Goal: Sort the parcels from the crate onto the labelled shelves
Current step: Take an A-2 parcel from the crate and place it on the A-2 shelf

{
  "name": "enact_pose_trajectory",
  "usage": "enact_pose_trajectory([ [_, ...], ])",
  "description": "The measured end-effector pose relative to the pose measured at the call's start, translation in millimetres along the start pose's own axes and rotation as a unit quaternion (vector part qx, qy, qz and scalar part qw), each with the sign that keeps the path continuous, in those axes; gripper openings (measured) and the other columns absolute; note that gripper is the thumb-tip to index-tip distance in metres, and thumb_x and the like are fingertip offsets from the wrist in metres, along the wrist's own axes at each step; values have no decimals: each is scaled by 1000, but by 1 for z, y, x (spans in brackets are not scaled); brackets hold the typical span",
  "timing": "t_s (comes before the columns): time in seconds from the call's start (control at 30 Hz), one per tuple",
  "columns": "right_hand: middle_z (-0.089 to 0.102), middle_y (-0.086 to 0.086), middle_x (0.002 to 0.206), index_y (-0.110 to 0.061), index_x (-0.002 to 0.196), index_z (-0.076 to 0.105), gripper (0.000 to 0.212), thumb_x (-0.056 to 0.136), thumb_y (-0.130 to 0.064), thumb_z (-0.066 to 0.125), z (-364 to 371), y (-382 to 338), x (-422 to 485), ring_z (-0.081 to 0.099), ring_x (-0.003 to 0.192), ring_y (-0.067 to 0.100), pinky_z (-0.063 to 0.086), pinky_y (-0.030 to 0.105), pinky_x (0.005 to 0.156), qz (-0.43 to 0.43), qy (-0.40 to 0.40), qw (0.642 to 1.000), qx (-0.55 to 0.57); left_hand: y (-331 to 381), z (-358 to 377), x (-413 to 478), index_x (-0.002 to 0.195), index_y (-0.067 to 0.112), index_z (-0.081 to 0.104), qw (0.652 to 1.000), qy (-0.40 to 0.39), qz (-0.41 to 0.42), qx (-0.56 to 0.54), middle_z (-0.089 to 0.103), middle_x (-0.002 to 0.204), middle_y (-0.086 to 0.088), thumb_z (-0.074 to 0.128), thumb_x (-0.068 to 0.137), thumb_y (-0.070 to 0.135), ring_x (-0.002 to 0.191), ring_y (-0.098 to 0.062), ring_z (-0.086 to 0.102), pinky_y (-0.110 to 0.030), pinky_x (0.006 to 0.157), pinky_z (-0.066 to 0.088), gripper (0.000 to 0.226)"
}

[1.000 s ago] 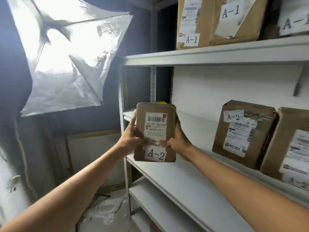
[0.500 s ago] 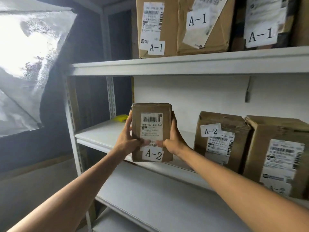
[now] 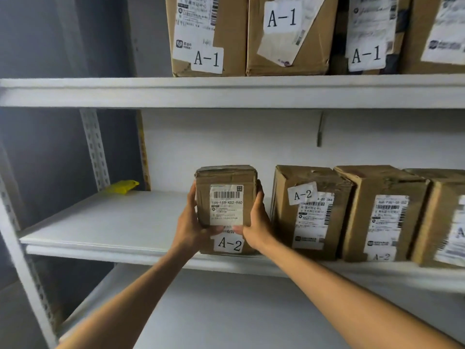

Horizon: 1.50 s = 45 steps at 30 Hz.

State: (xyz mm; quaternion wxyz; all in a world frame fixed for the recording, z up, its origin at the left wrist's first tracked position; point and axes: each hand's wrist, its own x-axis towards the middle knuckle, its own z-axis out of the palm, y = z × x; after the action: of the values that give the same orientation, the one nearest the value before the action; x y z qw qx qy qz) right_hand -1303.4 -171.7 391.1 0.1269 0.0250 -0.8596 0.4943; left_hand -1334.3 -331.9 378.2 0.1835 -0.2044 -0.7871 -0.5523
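A small brown cardboard parcel (image 3: 226, 197) is held upright between two bare hands at the front of the middle shelf (image 3: 100, 222) of a white metal rack. The left hand (image 3: 187, 229) is clamped on the parcel's left side and the right hand (image 3: 258, 229) on its right side. The fingers are wrapped behind it and both thumbs are pressed on its front, below a barcode label. A white sticker reading "A-2" is seen near the parcel's bottom edge, which sits level with the shelf's front lip — whether it rests there cannot be told. Just to its right, a row of larger A-2 boxes (image 3: 309, 217) is stood on the same shelf, a narrow gap apart from the held parcel. A-1 boxes (image 3: 208, 34) are lined up on the top shelf (image 3: 125, 93). A crumpled yellow object (image 3: 122, 186) lies in the middle shelf's back left corner.
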Motion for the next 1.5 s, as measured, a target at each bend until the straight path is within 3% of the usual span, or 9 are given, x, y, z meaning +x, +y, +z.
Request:
enact_pose_trajectory([
  [0.1, 19, 8, 153, -19, 144, -26, 113, 82, 4, 65, 8, 1, -5, 23, 141, 19, 28, 28, 109, 15, 41, 999, -10, -9, -1, 2, 141, 24, 31, 1000, -11, 11, -3, 60, 122, 3, 87, 54, 12, 106, -16, 61, -26, 73, 55, 105],
  [0.23, 6, 11, 157, -21, 146, -23, 104, 87, 4, 59, 18, -7, -18, 19, 142, 21, 27, 22, 106, 23, 111, 991, -66, -12, -2, 7, 140, 22, 32, 1000, -30, 1, -7, 62, 122, -1, 88, 55, 3, 95, -14, 63, -36, 74, 56, 103],
  [0.47, -9, 15, 152, -10, 145, -26, 105, 80, -2, 57, 29, -15, -48, 5, 143, 33, 21, 38, 117, -29, 209, 949, -235, -7, 15, 11, 141, 20, 33, 999, -48, 5, -19, 64, 114, -1, 88, 52, 9, 97, -20, 62, -35, 78, 53, 105],
  [0.77, 15, 21, 142, 0, 146, 6, 89, 78, -6, 61, -12, -20, -69, 34, 124, 34, 47, 38, 94, -61, 151, 906, -391, 6, 18, 7, 140, 17, 29, 997, -77, 22, 19, 55, 114, 6, 88, 54, 3, 106, -17, 56, -21, 75, 45, 105],
  [0.87, 14, 22, 145, -6, 140, 19, 81, 74, -11, 65, -16, -29, -69, 28, 130, 36, 42, 43, 100, -66, 117, 903, -409, 24, 7, 2, 144, 14, 24, 990, -53, 55, 118, 43, 131, -9, 87, 58, 8, 117, -31, 51, -41, 91, 48, 106],
  [1.03, 1, 15, 157, -11, 146, 17, 87, 76, -18, 68, -3, -41, -56, 3, 145, 35, 15, 51, 115, -96, 26, 911, -401, 43, -18, -4, 134, 13, 38, 954, -2, 146, 262, 44, 128, -8, 80, 70, 16, 105, -27, 59, -44, 76, 53, 76],
  [1.1, 5, 15, 157, -11, 147, 19, 88, 76, -18, 70, 5, -43, -52, 4, 145, 35, 9, 50, 116, -103, -21, 919, -380, 44, -30, -4, 125, 11, 47, 946, -18, 126, 297, 49, 122, -8, 79, 71, 16, 100, -24, 62, -39, 74, 53, 63],
  [1.27, 50, 9, 118, -12, 114, 50, 46, 72, -28, 62, 16, -49, -44, 45, 113, 29, 40, 38, 90, -219, -16, 892, -395, 34, -66, -22, 114, 13, 56, 916, -91, -4, 391, 58, 112, -5, 78, 72, 20, 88, -18, 61, -34, 76, 53, 47],
  [1.5, 58, 11, 114, -11, 107, 57, 39, 74, -33, 63, 42, -74, -36, 53, 106, 30, 42, 35, 78, -331, -162, 849, -379, 44, -117, -81, 111, 23, 58, 843, -78, -131, 515, 63, 109, 4, 73, 74, 34, 94, -18, 61, -33, 77, 52, 41],
])
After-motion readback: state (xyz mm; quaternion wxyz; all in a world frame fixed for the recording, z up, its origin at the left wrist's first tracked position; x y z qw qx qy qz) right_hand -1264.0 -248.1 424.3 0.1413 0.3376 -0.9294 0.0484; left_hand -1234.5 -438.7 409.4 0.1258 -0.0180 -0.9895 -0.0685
